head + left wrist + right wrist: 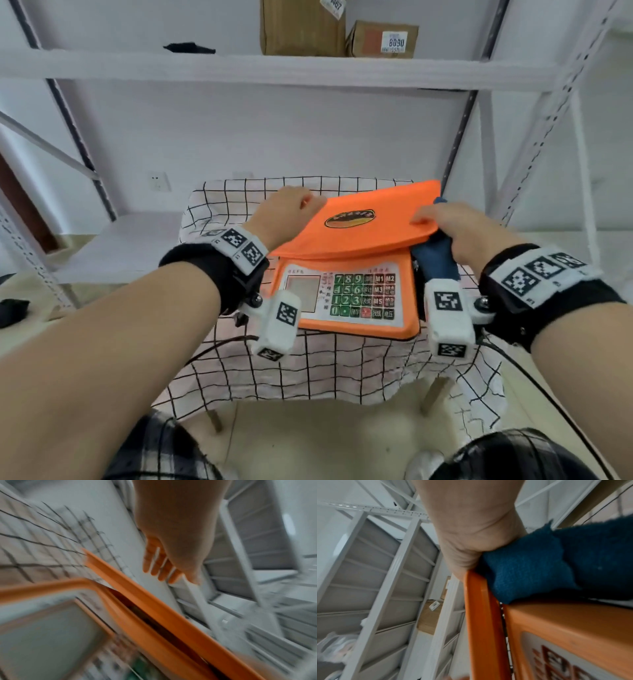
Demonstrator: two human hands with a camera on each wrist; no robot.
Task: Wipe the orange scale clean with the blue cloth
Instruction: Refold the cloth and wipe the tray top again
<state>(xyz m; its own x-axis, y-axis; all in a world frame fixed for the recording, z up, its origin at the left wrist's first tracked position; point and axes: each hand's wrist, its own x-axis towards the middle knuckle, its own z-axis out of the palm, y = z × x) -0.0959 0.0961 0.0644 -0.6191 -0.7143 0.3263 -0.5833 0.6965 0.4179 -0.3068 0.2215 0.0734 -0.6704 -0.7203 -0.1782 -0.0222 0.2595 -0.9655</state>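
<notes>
While both hands are lifting the weighing pan off the orange scale [346, 298], the wipe itself is waiting.
Sitting on the checked cloth of the table [239, 363], toward its far right corner, the scale is showing its keypad; the pan [356, 222] is tilting above it. To go well, I judge the pan should be kept level and steady while the blue cloth [436, 260] sweeps beneath. Right hand [455, 226] is pinching the pan's right edge with the cloth bunched in its palm, clearest from the right wrist. Left hand [284, 212] is curling at the pan's left edge in the head view, though the blurred left wrist view is showing straight fingers [159, 566] clear of it, so I cannot tell its grip.
</notes>
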